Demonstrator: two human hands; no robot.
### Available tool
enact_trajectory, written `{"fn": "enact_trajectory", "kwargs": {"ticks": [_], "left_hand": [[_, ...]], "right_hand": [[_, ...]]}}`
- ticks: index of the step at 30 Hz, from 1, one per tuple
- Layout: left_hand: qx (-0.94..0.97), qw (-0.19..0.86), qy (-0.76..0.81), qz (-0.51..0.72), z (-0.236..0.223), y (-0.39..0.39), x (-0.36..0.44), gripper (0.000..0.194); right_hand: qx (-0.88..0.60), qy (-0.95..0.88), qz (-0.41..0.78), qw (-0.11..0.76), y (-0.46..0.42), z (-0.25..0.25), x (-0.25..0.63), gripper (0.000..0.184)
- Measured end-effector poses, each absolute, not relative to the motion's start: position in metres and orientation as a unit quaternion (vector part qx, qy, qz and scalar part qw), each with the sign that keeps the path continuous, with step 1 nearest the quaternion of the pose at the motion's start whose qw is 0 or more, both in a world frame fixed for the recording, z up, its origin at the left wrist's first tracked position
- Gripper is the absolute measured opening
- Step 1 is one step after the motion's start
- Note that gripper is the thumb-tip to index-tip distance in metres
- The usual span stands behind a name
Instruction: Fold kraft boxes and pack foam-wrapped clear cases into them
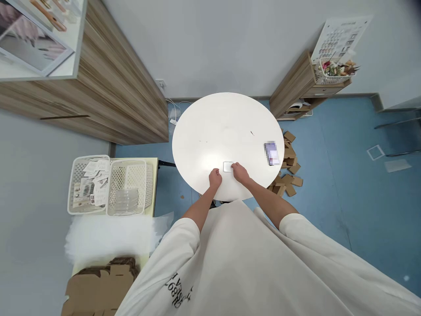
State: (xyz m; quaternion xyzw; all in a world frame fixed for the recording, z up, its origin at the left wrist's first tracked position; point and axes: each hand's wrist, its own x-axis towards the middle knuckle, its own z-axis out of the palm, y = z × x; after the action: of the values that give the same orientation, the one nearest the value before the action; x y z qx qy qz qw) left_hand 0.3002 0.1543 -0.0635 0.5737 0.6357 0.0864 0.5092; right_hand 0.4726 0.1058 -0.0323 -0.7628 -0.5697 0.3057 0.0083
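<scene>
Take the white round table [226,112] as your dial, with 12 o'clock toward the wall and 6 o'clock at your body. Your right hand [241,173] is partly closed, its fingertips touching the 3 o'clock end of a small, pale, flat case [227,166]; you can't tell from this view whether they pinch it or only rest against it. Your left hand [215,177] is curled well in, just beside the case on its 8 o'clock side and apart from it; whether anything sits inside the curl is hidden.

The case lies flat on the tabletop, a little in from the 6 o'clock edge, so your near margin is short. Your widest room runs from the case toward 12 o'clock, with a small dark mark [252,133] at about 2 o'clock. Near the 3 o'clock rim lies a blurred purple item [271,152], which limits a sweep that way. Past the rim at 4 o'clock, cardboard pieces [290,179] lie on the floor. Out beyond 8 o'clock, well apart from the table, stand two white baskets [145,186].
</scene>
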Motion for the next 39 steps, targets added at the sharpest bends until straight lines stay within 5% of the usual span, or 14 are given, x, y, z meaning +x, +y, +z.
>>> {"fn": "enact_trajectory", "kwargs": {"ticks": [10,20,25,39], "left_hand": [[0.580,0.577,0.566,0.103,-0.057,0.156,0.317,0.060],[0.586,0.528,0.599,0.138,-0.042,0.176,0.308,0.035],[0.571,0.537,0.606,0.136,-0.041,0.175,0.306,0.033],[0.432,0.603,0.647,0.174,-0.058,0.171,0.311,0.020]], "right_hand": [[-0.788,-0.469,0.391,0.079,0.107,-0.043,0.469,0.049],[-0.736,-0.546,0.387,0.101,0.125,-0.018,0.481,0.029],[-0.693,-0.593,0.403,0.073,0.126,-0.011,0.482,0.039],[-0.665,-0.638,0.386,-0.029,0.129,0.000,0.477,0.033]]}}
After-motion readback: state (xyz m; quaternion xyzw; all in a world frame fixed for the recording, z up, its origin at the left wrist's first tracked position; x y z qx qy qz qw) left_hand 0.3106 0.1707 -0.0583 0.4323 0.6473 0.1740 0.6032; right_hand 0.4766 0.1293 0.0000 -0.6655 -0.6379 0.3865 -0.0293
